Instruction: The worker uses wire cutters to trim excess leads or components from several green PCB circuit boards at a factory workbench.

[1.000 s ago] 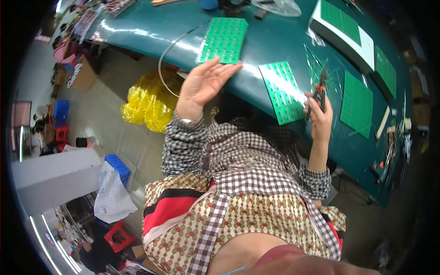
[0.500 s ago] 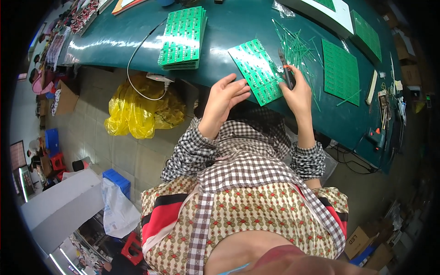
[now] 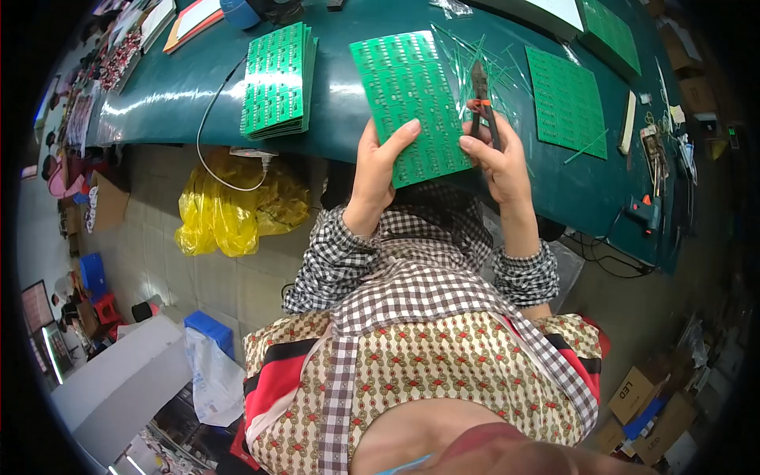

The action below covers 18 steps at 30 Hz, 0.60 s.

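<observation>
A green circuit board panel (image 3: 413, 103) is tilted up in front of me at the table's near edge. My left hand (image 3: 374, 168) grips its lower left side, thumb on the face and fingers behind. My right hand (image 3: 504, 165) holds a pair of cutting pliers (image 3: 480, 99) with dark handles and orange bands, jaws pointing away from me. The right thumb also rests at the panel's right edge. Thin green strips (image 3: 511, 79) lie scattered just beyond the pliers. A stack of similar panels (image 3: 273, 79) stands to the left.
Another green panel (image 3: 566, 103) lies flat on the dark green table (image 3: 182, 99) at right, with more panels (image 3: 608, 36) behind it. A glue gun (image 3: 643, 210) sits near the right edge. A white cable (image 3: 207, 131) drops past the front edge above a yellow plastic bag (image 3: 229, 206).
My left hand was open beside the panel and has closed on it. The panel has been raised off the table and turned more upright. The pliers stay in my right hand.
</observation>
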Tool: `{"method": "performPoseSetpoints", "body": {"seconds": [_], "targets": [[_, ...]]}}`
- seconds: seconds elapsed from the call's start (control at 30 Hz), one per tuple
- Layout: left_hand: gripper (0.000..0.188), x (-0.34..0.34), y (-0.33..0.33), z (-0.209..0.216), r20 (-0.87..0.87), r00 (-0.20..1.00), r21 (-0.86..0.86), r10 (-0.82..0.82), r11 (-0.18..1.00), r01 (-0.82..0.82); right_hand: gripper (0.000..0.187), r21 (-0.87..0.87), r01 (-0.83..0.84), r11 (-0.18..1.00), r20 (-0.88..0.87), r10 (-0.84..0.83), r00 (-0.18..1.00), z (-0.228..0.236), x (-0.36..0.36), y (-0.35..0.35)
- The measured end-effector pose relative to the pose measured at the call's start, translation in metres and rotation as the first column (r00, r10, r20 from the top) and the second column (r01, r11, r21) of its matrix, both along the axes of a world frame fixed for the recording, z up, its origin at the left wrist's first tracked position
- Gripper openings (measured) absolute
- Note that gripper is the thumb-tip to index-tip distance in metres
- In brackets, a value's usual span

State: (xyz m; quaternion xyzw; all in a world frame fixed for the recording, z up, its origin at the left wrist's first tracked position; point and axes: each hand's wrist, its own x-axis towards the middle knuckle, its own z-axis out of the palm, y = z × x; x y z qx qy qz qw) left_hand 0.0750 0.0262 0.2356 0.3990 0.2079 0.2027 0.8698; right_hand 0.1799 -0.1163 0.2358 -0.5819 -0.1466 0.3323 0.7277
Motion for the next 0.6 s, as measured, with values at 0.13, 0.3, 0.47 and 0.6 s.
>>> {"method": "performPoseSetpoints", "body": {"seconds": [0.13,0.3,0.47,0.6], "targets": [[0.032,-0.004,0.003,0.009,-0.017,0.993,-0.079,-0.115,0.990,0.113,0.046,0.032,-0.025,0.999,-0.010,0.026,1.000,0.016,-0.003,-0.005],[0.031,-0.013,0.018,0.025,-0.026,0.998,-0.022,-0.050,0.999,0.049,0.054,-0.059,-0.170,0.984,0.042,0.173,0.984,0.018,-0.014,-0.044],[0.031,-0.014,0.021,0.028,-0.020,1.000,0.040,0.022,0.999,-0.021,0.056,-0.086,-0.325,0.942,0.002,0.326,0.945,0.018,-0.034,-0.056],[0.030,-0.015,0.022,0.028,-0.044,0.999,0.051,-0.002,0.999,0.004,0.053,-0.089,-0.343,0.935,-0.017,0.343,0.939,0.017,-0.034,-0.058]]}}
